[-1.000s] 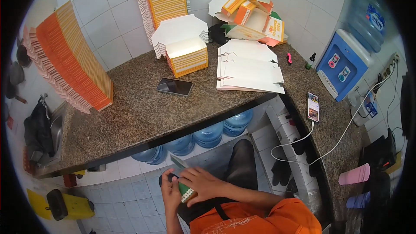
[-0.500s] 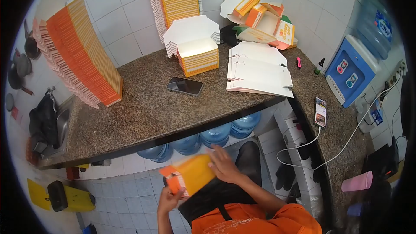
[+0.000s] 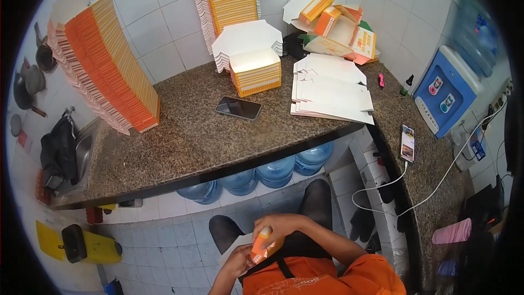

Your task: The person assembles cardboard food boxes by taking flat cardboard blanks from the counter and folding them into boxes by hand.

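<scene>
An orange and yellow cardboard box [image 3: 261,250] is held low over my lap, with a pale flap [image 3: 233,245] spreading out on its left side. My left hand [image 3: 238,261] grips the box's lower left side, fingers closed at its edge. From above, my right hand [image 3: 279,227] curls over the box with its fingers bent onto the top and front. The palms cover part of the box. On the counter beyond stand nested boxes [image 3: 255,78] with white lids raised, and a pile of flat white cardboard blanks [image 3: 332,90] lies to their right.
Tall stacks of orange and yellow boxes [image 3: 112,65] rise at the left and back of the granite counter [image 3: 180,136]. A dark phone [image 3: 238,108] lies near the middle. Another phone [image 3: 407,143] charges at right, below a blue water dispenser [image 3: 445,90]. Water jugs [image 3: 274,173] stand underneath.
The box has turned and come down closer to my body, its broad yellow side no longer facing up. My right hand has moved from its far end to over the top.
</scene>
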A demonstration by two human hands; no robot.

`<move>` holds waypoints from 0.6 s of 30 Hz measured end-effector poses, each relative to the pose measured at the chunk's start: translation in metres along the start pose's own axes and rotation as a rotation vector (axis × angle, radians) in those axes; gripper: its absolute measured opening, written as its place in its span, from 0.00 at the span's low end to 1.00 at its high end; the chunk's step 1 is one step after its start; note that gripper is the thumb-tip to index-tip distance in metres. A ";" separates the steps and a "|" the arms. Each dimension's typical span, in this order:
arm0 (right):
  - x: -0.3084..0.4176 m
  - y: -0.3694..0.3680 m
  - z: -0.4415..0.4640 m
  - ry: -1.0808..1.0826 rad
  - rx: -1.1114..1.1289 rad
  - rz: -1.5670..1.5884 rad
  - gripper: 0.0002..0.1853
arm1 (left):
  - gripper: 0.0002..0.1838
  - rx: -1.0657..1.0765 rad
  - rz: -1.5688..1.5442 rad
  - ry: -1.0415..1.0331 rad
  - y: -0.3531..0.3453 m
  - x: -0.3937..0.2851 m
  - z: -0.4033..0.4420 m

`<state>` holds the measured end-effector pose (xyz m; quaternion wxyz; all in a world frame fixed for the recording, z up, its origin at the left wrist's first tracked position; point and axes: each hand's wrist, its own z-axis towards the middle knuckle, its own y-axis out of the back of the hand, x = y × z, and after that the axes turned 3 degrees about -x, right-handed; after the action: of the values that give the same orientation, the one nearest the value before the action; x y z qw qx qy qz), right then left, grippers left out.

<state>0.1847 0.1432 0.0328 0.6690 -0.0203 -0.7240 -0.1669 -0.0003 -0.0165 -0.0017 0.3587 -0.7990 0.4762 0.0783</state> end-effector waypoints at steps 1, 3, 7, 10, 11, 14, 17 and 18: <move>0.003 -0.003 -0.002 0.053 0.032 -0.091 0.16 | 0.10 -0.071 0.021 0.012 -0.008 0.000 -0.005; 0.004 -0.006 -0.007 0.103 0.065 -0.189 0.15 | 0.11 -0.056 0.029 -0.013 0.003 0.007 0.002; 0.013 -0.020 -0.002 -0.021 -0.500 -0.231 0.11 | 0.13 -0.148 -0.017 -0.127 -0.015 -0.013 -0.017; 0.019 -0.024 -0.002 -0.034 -0.516 -0.258 0.08 | 0.15 -0.057 0.161 -0.293 0.004 -0.010 -0.009; 0.013 -0.028 0.000 0.069 -0.464 -0.208 0.09 | 0.13 -0.057 0.178 -0.308 0.007 -0.007 -0.010; 0.005 -0.041 0.005 0.208 -0.425 -0.192 0.10 | 0.12 0.167 0.448 -0.305 -0.004 -0.021 -0.029; 0.012 -0.069 0.002 0.362 -0.861 -0.332 0.09 | 0.12 0.030 0.323 -0.357 0.003 -0.011 -0.019; 0.006 -0.077 -0.002 0.366 -0.862 -0.335 0.09 | 0.13 -0.114 0.156 -0.454 0.000 -0.012 -0.016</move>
<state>0.1668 0.0690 0.0227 0.6798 -0.1489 -0.4530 -0.5572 -0.0104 -0.0184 0.0151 0.4035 -0.7407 0.4385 0.3102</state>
